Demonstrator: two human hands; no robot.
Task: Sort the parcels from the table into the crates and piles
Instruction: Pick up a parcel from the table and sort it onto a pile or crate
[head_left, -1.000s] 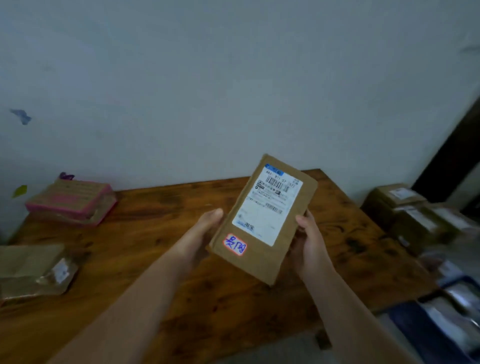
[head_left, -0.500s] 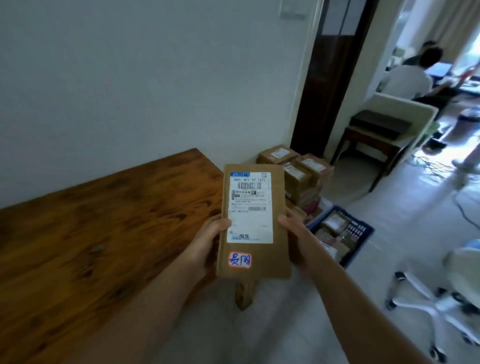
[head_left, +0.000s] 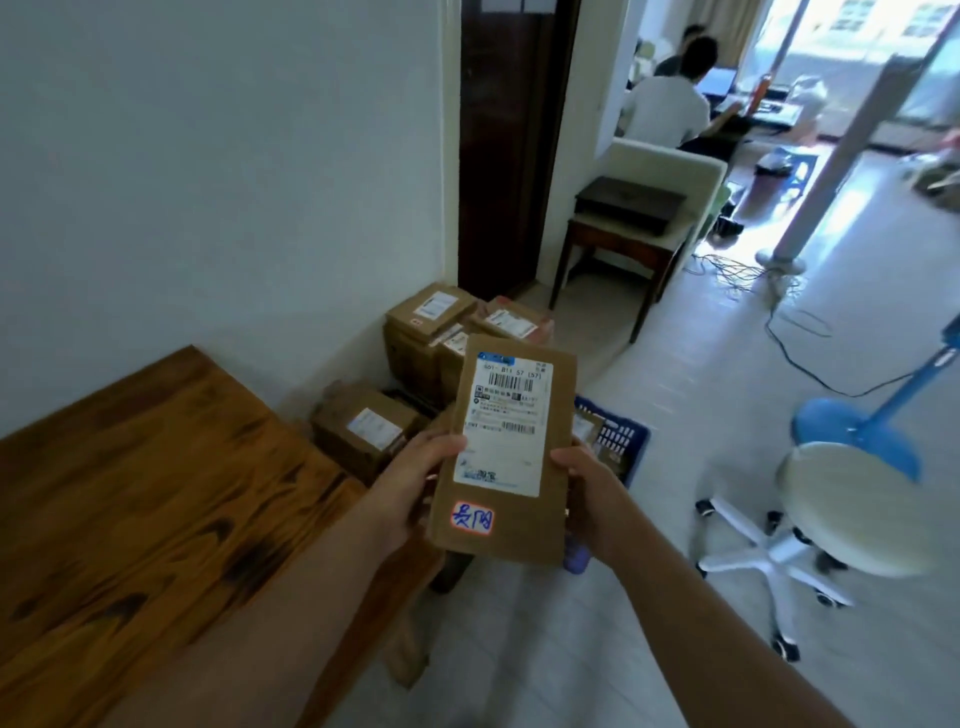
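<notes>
Parcel (head_left: 514, 452): one | left hand (head_left: 410, 483), right hand (head_left: 592, 493) both grip it | crate (head_left: 631, 444): one

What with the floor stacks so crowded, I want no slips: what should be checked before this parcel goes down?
1. Grip: left hand and right hand hold the parcel by its long edges: ok.
2. Shipping label faces the camera: ok.
3. Box stack and blue crate in view ahead: ok.
4. Which pile suits the handwritten sticker: cannot tell.
5. Room in the crate, mostly hidden: cannot tell.
</notes>
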